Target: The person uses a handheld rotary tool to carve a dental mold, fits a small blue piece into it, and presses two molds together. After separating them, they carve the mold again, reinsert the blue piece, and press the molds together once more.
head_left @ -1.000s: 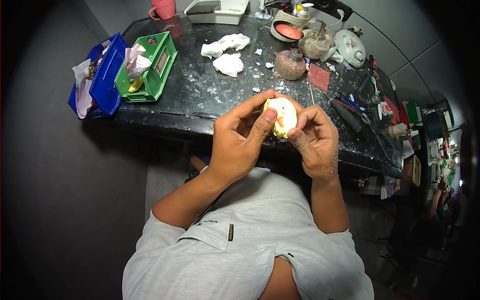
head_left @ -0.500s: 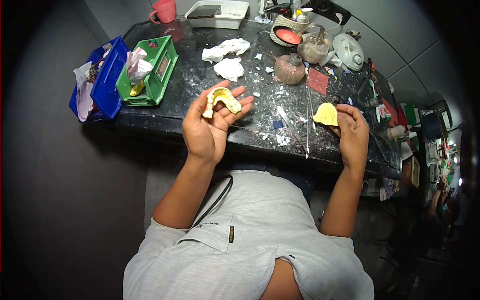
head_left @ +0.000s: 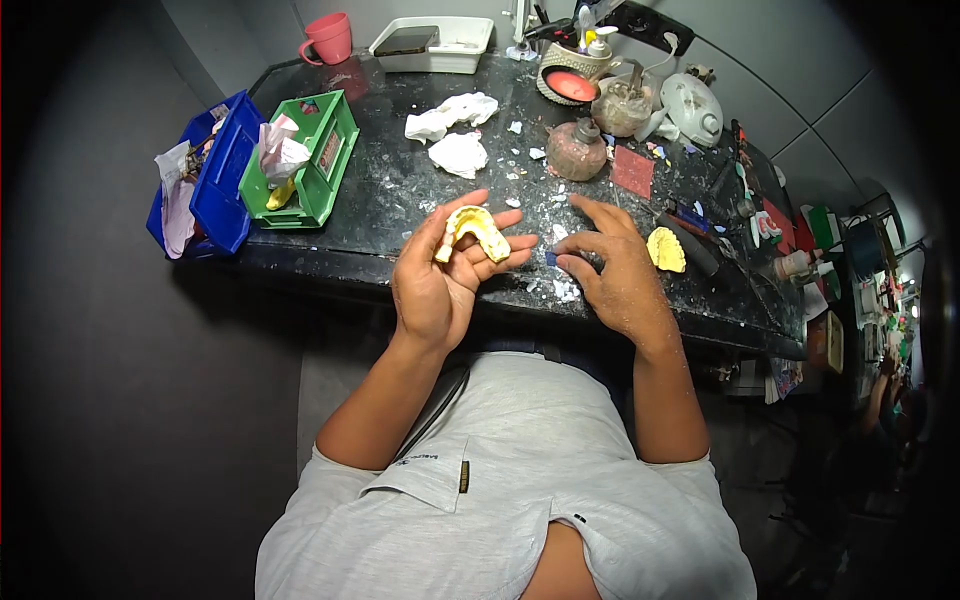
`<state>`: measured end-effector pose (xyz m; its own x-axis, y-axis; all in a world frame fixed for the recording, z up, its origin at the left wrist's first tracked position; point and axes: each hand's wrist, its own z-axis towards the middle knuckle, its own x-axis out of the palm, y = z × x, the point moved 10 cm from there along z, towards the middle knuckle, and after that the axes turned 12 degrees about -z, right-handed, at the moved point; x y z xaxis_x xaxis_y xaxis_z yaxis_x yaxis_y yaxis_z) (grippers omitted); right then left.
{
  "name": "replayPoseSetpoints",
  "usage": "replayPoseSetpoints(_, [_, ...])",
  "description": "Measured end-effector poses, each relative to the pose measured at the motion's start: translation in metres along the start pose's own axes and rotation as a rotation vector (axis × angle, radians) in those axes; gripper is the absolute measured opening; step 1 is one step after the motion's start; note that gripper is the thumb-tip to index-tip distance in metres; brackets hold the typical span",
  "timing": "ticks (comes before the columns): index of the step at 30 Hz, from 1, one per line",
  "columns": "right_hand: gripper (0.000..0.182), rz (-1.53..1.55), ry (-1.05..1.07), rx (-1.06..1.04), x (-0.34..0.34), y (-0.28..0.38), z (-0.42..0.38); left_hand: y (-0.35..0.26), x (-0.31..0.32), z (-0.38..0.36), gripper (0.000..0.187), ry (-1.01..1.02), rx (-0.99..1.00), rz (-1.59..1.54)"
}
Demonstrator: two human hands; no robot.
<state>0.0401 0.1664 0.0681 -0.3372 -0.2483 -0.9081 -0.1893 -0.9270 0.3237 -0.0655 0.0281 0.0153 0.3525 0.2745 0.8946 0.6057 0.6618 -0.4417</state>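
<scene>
My left hand (head_left: 440,275) is palm up over the table's front edge. A yellow and white horseshoe-shaped dental cast (head_left: 473,228) rests in it, between thumb and fingers. To the right, my right hand (head_left: 618,268) is low over the table, its thumb and index finger on a small dark blue square piece (head_left: 551,258). Beside this hand, a second yellow cast (head_left: 666,250) lies on the tabletop. White crumbs (head_left: 565,290) are scattered beneath and around my right hand.
A green bin (head_left: 315,195) and a blue bin (head_left: 222,200) stand at the left. White crumpled tissues (head_left: 459,155), a round jar (head_left: 577,150) and a red square sheet (head_left: 632,172) lie further back. A pink mug (head_left: 330,40) and white tray (head_left: 450,62) are behind.
My right hand has let go of the second yellow cast, now on the table, and moved left to the blue piece. My left hand has shifted slightly right and nearer with its cast.
</scene>
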Motion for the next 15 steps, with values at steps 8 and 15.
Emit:
replayPoseSetpoints(8, [0.013, 0.077, -0.074, 0.012, -0.019, 0.004, 0.003, 0.017, 0.009, -0.002, 0.062, 0.033, -0.123, 0.004])
replayPoseSetpoints(15, [0.016, 0.171, -0.140, -0.255, -0.050, 0.060, 0.006, 0.058, 0.029, -0.018, 0.084, 0.201, -0.522, -0.140])
